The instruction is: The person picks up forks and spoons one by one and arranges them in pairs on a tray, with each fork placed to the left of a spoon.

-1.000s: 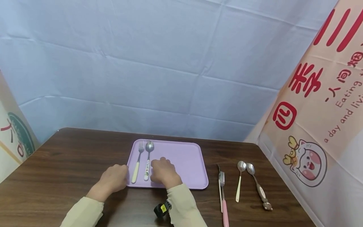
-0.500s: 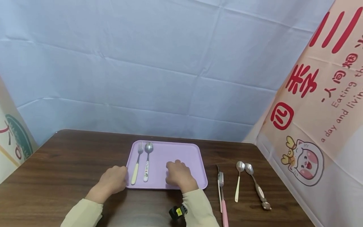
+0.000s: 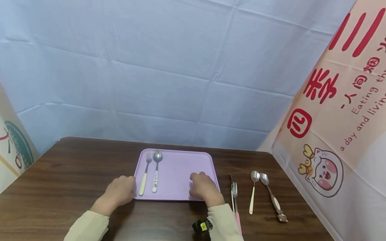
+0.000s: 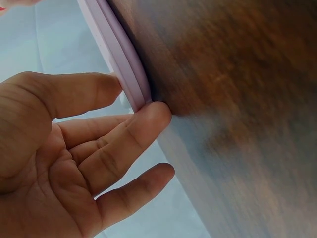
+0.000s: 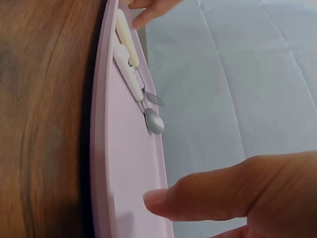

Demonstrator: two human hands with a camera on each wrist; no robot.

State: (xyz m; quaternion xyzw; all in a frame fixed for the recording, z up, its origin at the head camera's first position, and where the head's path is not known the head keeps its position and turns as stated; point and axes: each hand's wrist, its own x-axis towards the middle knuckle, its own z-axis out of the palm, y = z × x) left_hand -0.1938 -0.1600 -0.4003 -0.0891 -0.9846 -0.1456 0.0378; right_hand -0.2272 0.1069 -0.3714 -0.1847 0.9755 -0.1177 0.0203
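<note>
A lilac tray (image 3: 178,167) lies on the dark wooden table. On its left side rest a fork with a cream handle (image 3: 143,184) and a spoon with a white patterned handle (image 3: 155,181), side by side. My left hand (image 3: 119,190) holds the tray's left rim; in the left wrist view the thumb and a finger pinch the rim (image 4: 121,64). Over the tray's right part hovers my right hand (image 3: 205,188). Its thumb (image 5: 198,196) is stretched out in the right wrist view, and nothing shows in its grasp; its other fingers are mostly out of sight.
Right of the tray lie a fork with a pink handle (image 3: 237,218), partly behind the right sleeve, and a slim light-handled utensil (image 3: 232,199). Farther right are a cream-handled spoon (image 3: 252,199) and a brown-handled spoon (image 3: 276,203). A pale cloth (image 3: 150,73) hangs behind the table.
My right hand has moved rightward across the tray, away from the patterned spoon. My left hand has stayed at the left rim, and the cutlery on the tray lies as before.
</note>
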